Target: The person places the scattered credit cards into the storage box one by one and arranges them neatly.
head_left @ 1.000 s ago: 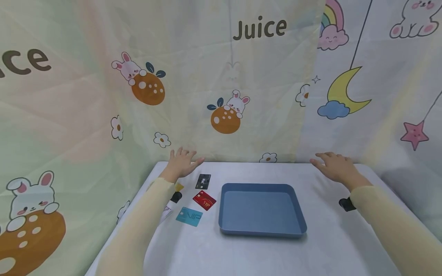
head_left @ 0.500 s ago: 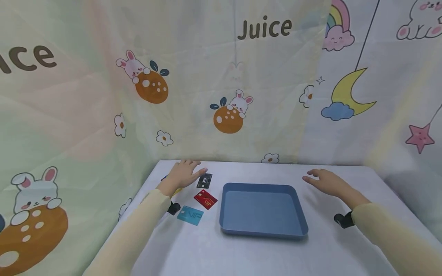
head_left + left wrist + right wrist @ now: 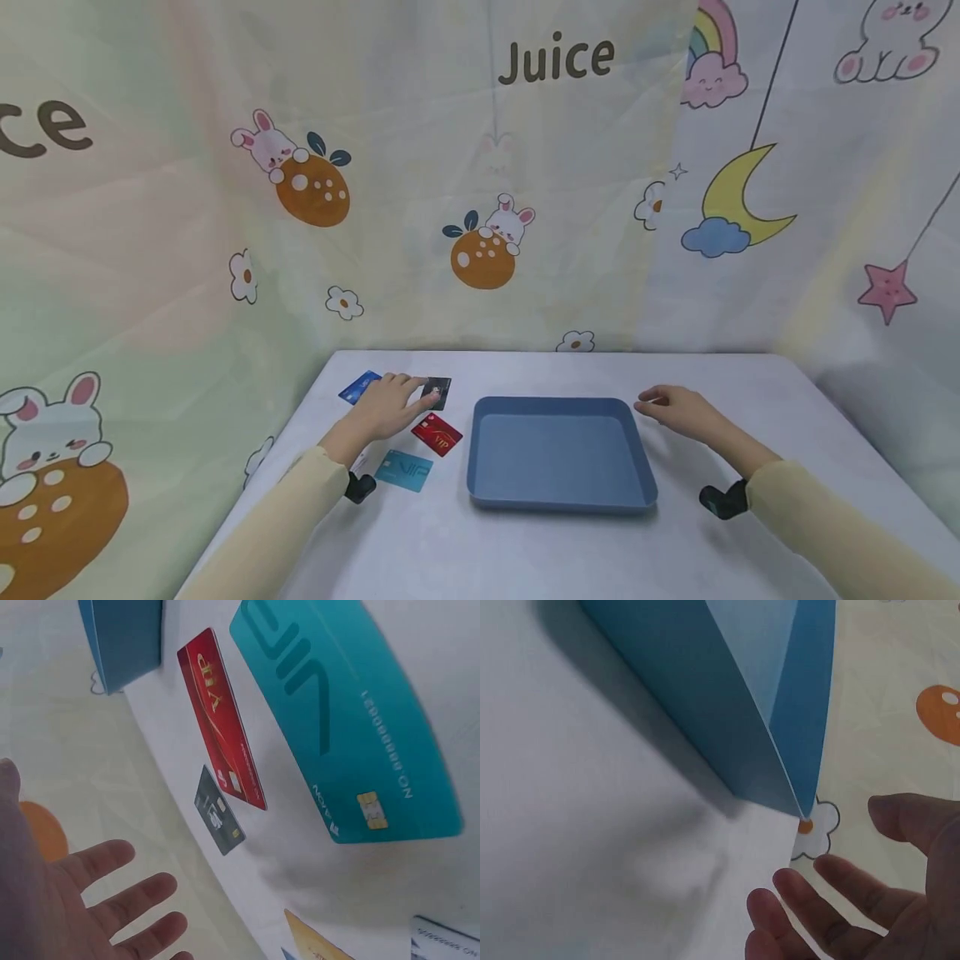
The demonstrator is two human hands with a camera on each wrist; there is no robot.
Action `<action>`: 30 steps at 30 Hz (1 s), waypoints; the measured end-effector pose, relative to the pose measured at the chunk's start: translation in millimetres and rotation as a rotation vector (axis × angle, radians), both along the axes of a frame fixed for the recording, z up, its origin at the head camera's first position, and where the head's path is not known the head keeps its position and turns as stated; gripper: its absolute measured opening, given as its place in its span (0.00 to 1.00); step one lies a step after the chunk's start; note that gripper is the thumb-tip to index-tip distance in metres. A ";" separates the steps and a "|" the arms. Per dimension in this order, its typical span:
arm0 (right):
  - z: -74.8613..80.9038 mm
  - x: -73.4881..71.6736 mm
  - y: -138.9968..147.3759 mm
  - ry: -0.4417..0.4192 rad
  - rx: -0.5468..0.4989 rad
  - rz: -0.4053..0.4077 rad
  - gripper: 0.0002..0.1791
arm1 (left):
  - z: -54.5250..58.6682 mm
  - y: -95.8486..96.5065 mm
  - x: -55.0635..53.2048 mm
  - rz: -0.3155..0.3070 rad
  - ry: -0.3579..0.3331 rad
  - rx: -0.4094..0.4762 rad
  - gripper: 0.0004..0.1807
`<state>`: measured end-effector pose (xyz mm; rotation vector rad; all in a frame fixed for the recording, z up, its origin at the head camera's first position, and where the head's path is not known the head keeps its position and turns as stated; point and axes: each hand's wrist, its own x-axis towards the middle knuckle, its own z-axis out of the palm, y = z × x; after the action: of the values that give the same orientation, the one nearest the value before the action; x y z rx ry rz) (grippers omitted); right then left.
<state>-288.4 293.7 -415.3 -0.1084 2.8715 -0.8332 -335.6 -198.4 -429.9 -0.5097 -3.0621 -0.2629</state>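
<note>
My left hand [image 3: 384,407] hovers over the cards at the left of the table, its fingers spread apart and holding nothing. Its thumb and index finger partly cover a black VIP card [image 3: 438,388]. Nearer to me lie a red VIP card [image 3: 437,434] and a teal VIP card [image 3: 405,471]. A blue card [image 3: 359,387] shows beyond the hand. In the left wrist view a yellow card [image 3: 315,939] and a white card [image 3: 444,943] are partly cut off. My right hand [image 3: 678,412], loosely bent and holding nothing, is beside the right edge of the blue-grey tray [image 3: 562,458].
A white cloth covers the table [image 3: 540,554]. Printed fabric walls [image 3: 405,208] with rabbits, oranges and a moon stand behind it and at both sides. Dark wrist devices [image 3: 723,501] sit under both sleeves.
Both hands have come down toward the table. The right hand has moved left toward the tray, and its fingers are more bent. The blue card, hidden before, now shows beyond the left hand.
</note>
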 end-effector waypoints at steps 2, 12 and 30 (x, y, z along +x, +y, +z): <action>-2.8 1.5 -0.6 -0.045 -0.047 -0.035 0.30 | 0.1 -0.5 4.0 -0.002 -0.002 0.001 0.42; -20.6 7.4 -1.6 -0.220 -0.336 -0.150 0.31 | -5.2 -7.1 23.2 -0.009 -0.018 0.006 0.36; -33.1 18.0 -5.6 -0.262 -0.514 -0.157 0.31 | -14.7 -27.8 51.3 -0.034 -0.141 0.097 0.31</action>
<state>-270.4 288.1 -448.5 0.1606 2.3870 -1.4772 -284.2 -226.2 -444.6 -0.5623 -3.1578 -0.4661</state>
